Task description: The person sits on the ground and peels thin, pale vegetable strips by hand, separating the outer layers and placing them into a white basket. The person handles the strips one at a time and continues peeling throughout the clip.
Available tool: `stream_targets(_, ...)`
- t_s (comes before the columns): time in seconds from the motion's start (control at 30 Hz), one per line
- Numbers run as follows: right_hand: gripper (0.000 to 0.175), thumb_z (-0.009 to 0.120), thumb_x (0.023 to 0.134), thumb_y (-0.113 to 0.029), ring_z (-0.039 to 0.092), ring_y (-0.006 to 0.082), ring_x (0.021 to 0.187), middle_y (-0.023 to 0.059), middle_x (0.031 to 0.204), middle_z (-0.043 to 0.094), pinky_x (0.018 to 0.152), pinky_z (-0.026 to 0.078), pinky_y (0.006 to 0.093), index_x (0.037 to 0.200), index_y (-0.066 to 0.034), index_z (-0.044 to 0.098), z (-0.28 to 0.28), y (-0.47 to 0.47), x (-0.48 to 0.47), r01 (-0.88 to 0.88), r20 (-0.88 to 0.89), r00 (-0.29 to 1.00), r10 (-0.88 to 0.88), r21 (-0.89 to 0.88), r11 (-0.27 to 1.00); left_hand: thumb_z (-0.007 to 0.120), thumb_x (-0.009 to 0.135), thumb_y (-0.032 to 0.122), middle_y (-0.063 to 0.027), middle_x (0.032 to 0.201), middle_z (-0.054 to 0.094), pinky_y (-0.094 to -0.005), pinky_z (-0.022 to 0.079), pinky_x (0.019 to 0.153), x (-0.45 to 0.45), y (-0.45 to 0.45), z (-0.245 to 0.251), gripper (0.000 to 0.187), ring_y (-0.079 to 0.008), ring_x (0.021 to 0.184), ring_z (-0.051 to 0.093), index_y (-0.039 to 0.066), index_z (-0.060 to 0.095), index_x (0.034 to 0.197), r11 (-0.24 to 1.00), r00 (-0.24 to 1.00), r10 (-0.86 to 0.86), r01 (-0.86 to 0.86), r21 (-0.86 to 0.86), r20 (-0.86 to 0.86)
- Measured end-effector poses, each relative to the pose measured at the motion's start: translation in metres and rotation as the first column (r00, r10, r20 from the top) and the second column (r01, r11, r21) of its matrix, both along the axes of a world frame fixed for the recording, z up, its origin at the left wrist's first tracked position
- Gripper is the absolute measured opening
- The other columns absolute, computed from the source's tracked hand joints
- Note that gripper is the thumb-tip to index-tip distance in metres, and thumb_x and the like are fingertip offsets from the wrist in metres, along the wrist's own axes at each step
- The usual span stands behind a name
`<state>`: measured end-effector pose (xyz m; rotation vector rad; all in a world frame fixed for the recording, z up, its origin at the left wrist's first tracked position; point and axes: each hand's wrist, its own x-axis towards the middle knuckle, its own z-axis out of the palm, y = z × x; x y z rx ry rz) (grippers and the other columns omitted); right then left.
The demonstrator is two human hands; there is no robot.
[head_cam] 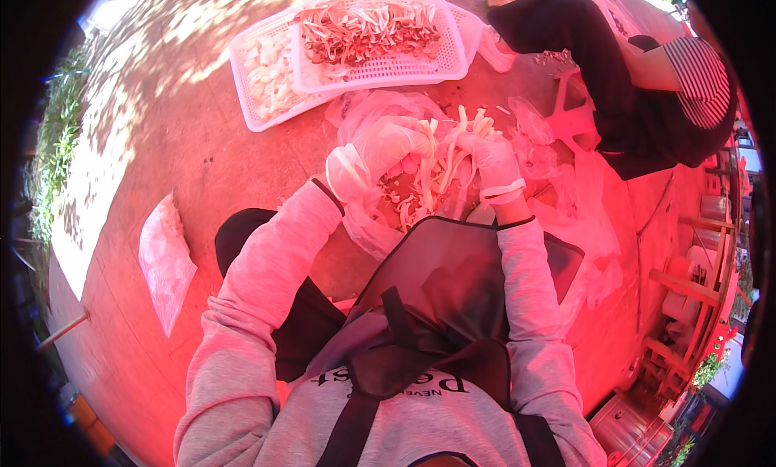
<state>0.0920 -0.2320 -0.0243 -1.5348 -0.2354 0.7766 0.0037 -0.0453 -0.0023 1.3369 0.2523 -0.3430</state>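
Note:
Both my hands wear thin clear plastic gloves, over a clear plastic bag (391, 103) spread open on the ground. My right hand (490, 157) grips a bunch of pale, long-stemmed mushrooms (483, 124), their stem ends poking up past the fingers. A single pale stem (428, 164) runs down by the fingers of my left hand (388, 145), which are curled around it. Below and between the hands lie more loose mushrooms (407, 209) with brown caps, partly hidden by my dark apron (436, 267).
A white perforated basket (388, 73) of long-stemmed mushrooms overlaps another basket (251, 112) of pale cut pieces. A filled plastic bag (163, 261) lies at left. Another person (655, 103) sits at the upper right near a plastic stool (573, 112). Wooden racks (688, 285) line the right side.

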Motion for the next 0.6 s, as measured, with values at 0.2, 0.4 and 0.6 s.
stream_targets(0.2,0.028,0.058,0.087,-0.019,0.058,0.0108,0.079,0.0034,0.089,0.061,0.07,0.047,0.0218,0.107,0.0012,0.057,0.0,0.021,-0.017,0.01,-0.105,0.994,0.014,0.229,0.973,0.059,0.075,0.018,0.0007,0.066,0.054,-0.0184,0.036,0.048,0.005,-0.017,-0.003,0.015,-0.0065,0.055,0.049,0.006,0.061,0.085,0.978,0.979,0.177,-0.186,-0.091,-0.098)
stream_targets(0.4,0.019,0.06,0.085,-0.013,0.057,0.0088,0.073,0.0018,0.085,0.061,0.064,0.047,0.0225,0.1,-0.0005,0.06,0.001,0.015,-0.013,0.025,0.09,0.995,-0.031,0.074,0.997,0.062,0.074,0.018,0.0008,0.068,0.057,-0.0184,0.037,0.049,0.005,-0.016,-0.004,0.018,-0.0064,0.057,0.051,0.005,0.063,0.088,0.992,0.988,0.127,-0.126,0.011,-0.086)
stream_targets(0.6,0.01,0.061,0.084,-0.011,0.054,0.0049,0.067,-0.0014,0.079,0.059,0.057,0.044,0.0204,0.089,-0.0022,0.062,-0.015,0.013,-0.004,0.197,0.332,0.924,-0.191,0.014,0.98,0.059,0.077,0.017,-0.0024,0.073,0.058,-0.0203,0.038,0.051,-0.001,-0.007,-0.004,0.016,-0.0086,0.063,0.054,0.005,0.062,0.087,0.937,0.984,0.168,-0.14,-0.32,0.06)
